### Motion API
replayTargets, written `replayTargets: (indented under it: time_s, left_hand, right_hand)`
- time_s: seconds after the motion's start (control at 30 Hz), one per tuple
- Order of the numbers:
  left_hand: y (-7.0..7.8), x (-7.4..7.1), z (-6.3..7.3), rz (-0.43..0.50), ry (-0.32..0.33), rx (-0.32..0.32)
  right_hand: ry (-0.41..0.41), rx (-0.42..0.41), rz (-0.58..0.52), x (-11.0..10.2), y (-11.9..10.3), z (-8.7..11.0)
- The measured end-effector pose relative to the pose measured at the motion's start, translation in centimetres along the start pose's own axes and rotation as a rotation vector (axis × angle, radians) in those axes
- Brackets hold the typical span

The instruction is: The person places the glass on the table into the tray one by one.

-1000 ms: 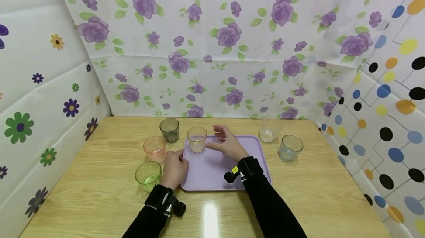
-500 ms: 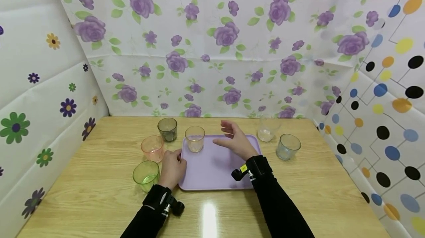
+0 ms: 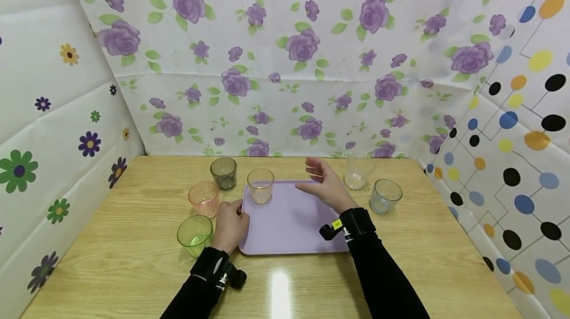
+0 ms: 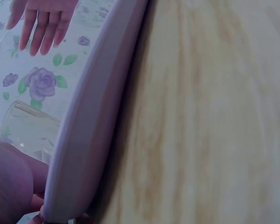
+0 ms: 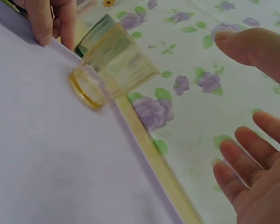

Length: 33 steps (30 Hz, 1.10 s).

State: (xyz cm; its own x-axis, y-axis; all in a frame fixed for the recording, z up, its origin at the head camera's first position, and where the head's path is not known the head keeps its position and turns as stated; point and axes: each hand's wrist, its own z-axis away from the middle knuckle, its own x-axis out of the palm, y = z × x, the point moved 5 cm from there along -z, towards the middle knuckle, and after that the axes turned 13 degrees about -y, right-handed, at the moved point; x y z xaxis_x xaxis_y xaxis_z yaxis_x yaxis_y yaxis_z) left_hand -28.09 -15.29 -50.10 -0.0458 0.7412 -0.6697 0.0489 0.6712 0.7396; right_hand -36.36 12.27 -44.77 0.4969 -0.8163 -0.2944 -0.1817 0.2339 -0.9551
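Observation:
A lilac tray [image 3: 285, 225] lies on the wooden table. My left hand [image 3: 231, 226] pinches its left rim, the thumb on the upper side; in the left wrist view the tray's side wall [image 4: 95, 107] runs up from the fingers. A pale yellow glass [image 3: 260, 187] stands upright in the tray's far left corner, apart from both hands. Above the tray's far right part hovers my right hand [image 3: 327, 186], fingers spread and holding nothing. The right wrist view shows the same yellow glass [image 5: 109, 67] away from the thumb and fingers.
Left of the tray stand a grey glass [image 3: 224, 174], a pink glass [image 3: 205, 200] and a green glass [image 3: 196, 236], close to my left hand. To the right are a clear glass [image 3: 356, 175] and a light blue glass [image 3: 385, 197]. A flowered cloth [image 3: 276, 62] hangs behind the table.
My right hand has moved right, away from the yellow glass, which stays in the tray's corner. My left hand keeps its hold on the tray's rim.

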Motion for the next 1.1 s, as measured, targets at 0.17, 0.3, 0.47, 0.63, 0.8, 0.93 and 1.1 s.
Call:
replayTargets:
  time_s: [0.17,0.3,0.47,0.63,0.8,0.93,1.1]
  left_hand:
    - [-0.1,0.0,0.0,0.007,-0.007,-0.008]
    - [-0.1,0.0,0.0,0.012,-0.014,-0.013]
    - [-0.1,0.0,0.0,0.016,-0.021,-0.017]
    - [-0.1,0.0,0.1,0.012,-0.021,-0.020]
    - [-0.1,0.0,0.1,0.008,-0.023,-0.019]
    - [0.0,0.0,0.1,0.002,-0.014,-0.006]
    - [-0.1,0.0,0.1,0.003,-0.010,-0.001]
  right_hand:
    - [0.009,-0.008,-0.016,-0.8,-0.3,0.7]
    - [0.024,-0.043,-0.009,-1.5,-0.8,1.2]
    - [0.034,-0.062,-0.014,-2.4,-0.8,1.7]
    - [0.057,-0.081,-0.008,-3.4,-1.0,2.3]
    - [0.090,-0.091,-0.013,-4.6,-1.2,3.1]
    - [0.113,-0.089,-0.016,-5.6,-1.2,3.8]
    - [0.136,-0.090,-0.019,-6.7,-1.3,4.8]
